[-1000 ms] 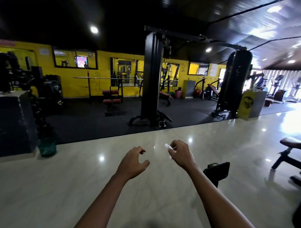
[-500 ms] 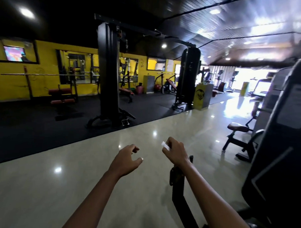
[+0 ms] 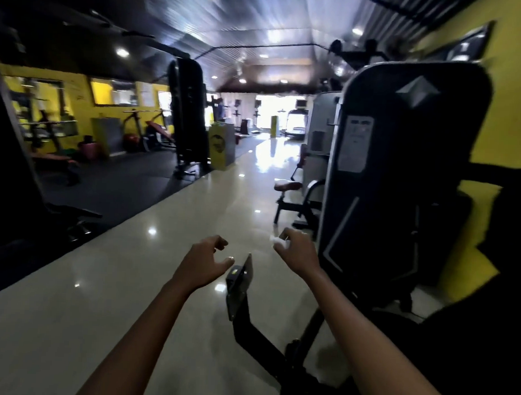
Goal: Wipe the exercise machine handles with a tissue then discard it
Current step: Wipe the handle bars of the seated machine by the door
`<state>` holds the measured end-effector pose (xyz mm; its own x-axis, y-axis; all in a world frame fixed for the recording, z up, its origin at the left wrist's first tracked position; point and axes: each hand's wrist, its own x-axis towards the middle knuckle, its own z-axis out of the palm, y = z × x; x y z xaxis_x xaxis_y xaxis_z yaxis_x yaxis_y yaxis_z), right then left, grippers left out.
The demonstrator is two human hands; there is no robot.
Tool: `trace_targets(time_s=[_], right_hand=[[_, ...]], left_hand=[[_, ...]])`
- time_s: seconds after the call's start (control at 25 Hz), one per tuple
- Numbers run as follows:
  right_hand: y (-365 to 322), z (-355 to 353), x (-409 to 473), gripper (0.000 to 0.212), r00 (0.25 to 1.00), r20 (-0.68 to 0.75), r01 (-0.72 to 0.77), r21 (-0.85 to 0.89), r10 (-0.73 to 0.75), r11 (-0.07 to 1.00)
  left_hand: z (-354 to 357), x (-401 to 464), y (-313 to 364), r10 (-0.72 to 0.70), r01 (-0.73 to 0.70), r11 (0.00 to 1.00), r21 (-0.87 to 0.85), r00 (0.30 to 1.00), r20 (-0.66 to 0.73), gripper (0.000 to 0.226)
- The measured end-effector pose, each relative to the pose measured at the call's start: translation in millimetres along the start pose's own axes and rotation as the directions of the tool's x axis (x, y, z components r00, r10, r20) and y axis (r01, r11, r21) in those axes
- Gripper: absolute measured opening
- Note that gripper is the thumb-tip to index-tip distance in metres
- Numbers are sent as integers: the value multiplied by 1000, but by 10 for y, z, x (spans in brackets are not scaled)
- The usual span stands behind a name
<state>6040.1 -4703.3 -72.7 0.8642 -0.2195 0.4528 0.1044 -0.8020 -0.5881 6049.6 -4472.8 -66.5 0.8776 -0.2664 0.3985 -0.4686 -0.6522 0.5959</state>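
Observation:
My right hand (image 3: 297, 251) pinches a small white tissue (image 3: 277, 241) between thumb and fingers, held out in front of me just left of a tall black exercise machine (image 3: 401, 178). My left hand (image 3: 205, 259) hangs beside it with loosely curled fingers and holds nothing. A black bracket arm of the machine (image 3: 240, 285) rises between my two forearms. The machine's handles are not clearly visible in this blurred view.
A glossy pale tiled aisle (image 3: 131, 296) runs ahead toward bright windows. Black rubber flooring with a cable tower (image 3: 187, 115) lies to the left, a yellow box (image 3: 221, 148) stands further on, and a red-seated machine (image 3: 294, 195) stands ahead on the right by the yellow wall.
The view has swung right: the cable tower slid to the left and the black machine now fills the right side. Both hands kept their pose, the tissue still pinched.

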Motion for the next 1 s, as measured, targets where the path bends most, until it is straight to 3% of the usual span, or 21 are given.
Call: trace_targets(time_s=[0.4, 0.68, 0.84, 1.0], right_hand=[[816, -612, 204, 19, 948, -175, -284, -92, 265, 954], [1436, -857, 27, 17, 856, -272, -483, -120, 439, 868], [1645, -1101, -46, 19, 751, -399, -619, -151, 525, 771], [1706, -1198, -193, 26, 599, -535, -742, -92, 595, 664]], left_hand=[[880, 768, 205, 203, -180, 975, -128, 959, 196, 36], [1714, 1148, 498, 341, -279, 932, -231, 891, 301, 30], [2121, 1443, 751, 505, -390, 853, -347, 785, 359, 23], [2395, 1793, 1022, 656, -490, 750, -444, 638, 404, 31]])
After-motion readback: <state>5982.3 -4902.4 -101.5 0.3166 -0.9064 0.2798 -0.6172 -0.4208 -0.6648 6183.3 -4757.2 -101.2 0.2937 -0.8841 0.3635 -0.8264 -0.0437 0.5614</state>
